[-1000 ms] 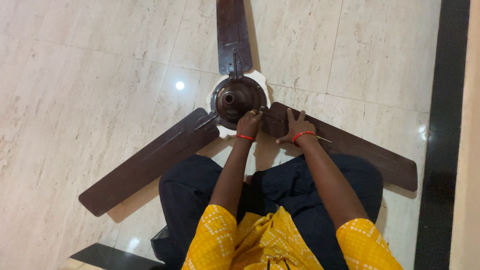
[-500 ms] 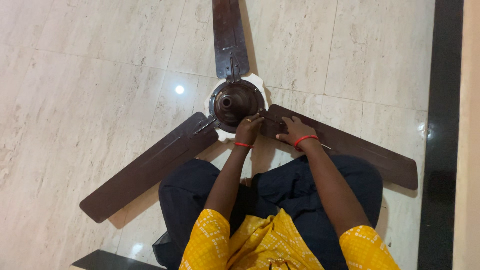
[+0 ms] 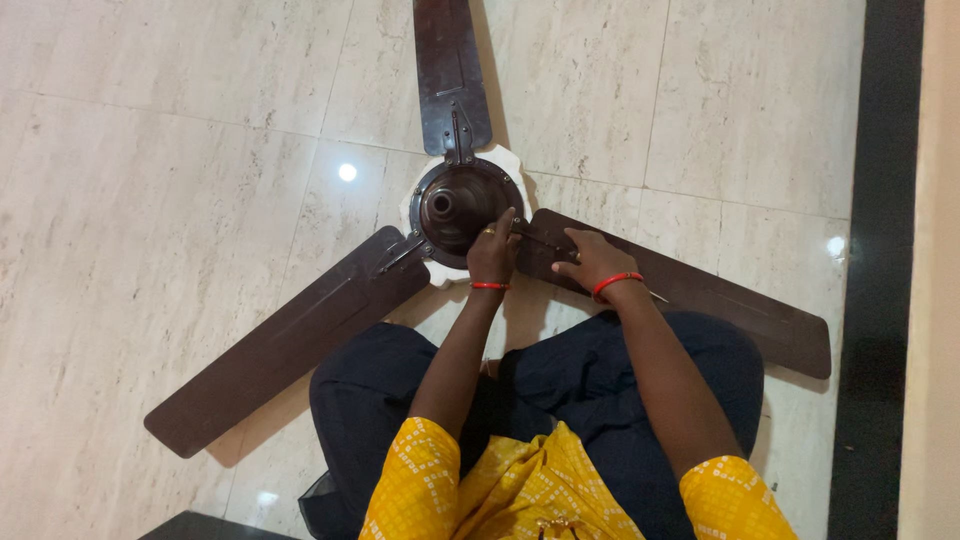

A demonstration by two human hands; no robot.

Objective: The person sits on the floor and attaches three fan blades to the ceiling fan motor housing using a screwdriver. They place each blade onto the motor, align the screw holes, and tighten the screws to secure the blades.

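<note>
Hands at the fan hub

Fan (image 3: 455, 205) lies flat on the floor (image 3: 150, 200). Left hand (image 3: 493, 252) pinches the blade arm at the hub's near edge; right hand (image 3: 590, 260) presses flat, fingers spread, steadying the blade (image 3: 720, 300) beside it.

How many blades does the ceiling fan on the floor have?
3. One blade points toward the top edge, one runs down to the left, and one runs right under the right hand. None seems hidden.

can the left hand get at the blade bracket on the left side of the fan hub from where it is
Probably yes: the left hand rests on the hub, and the bracket lies exposed just beside it, nothing between.
</note>
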